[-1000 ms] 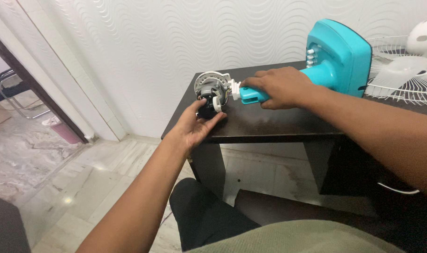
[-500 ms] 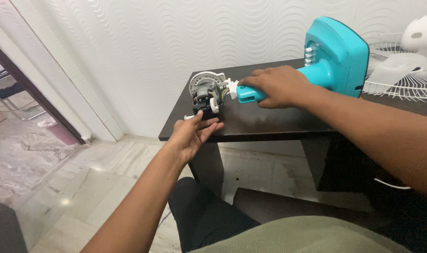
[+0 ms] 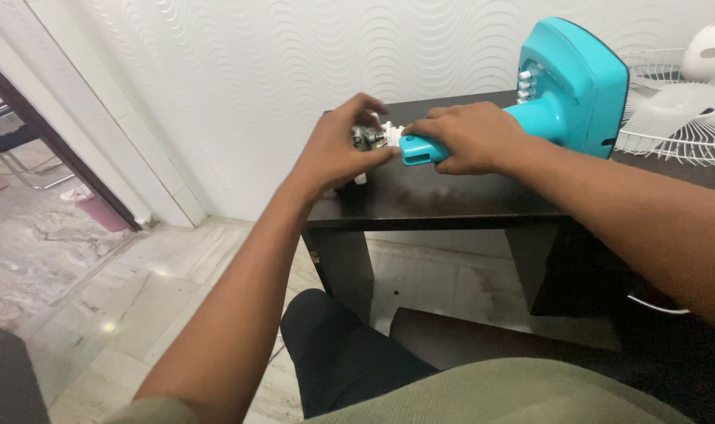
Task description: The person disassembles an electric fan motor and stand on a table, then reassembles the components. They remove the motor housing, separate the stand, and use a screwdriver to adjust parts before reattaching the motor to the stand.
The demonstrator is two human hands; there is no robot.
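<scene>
Left hand [image 3: 338,153] cupped over motor [image 3: 365,139]; right hand [image 3: 467,137] clamped on teal fan neck [image 3: 417,149].

Both arms were stretched forward, almost straight. The left hand [image 3: 338,149] was curled, its fingers closed in a grip, palm turned away. The right hand [image 3: 467,137] lay palm down, fingers wrapped and closed.

Soft, even daylight filled the room, brightest on the marble floor [image 3: 74,259] by the doorway (a small glare spot there), the dark table [image 3: 451,200] faintly glossy, edges bowed by the wide lens, focus mostly crisp.
</scene>
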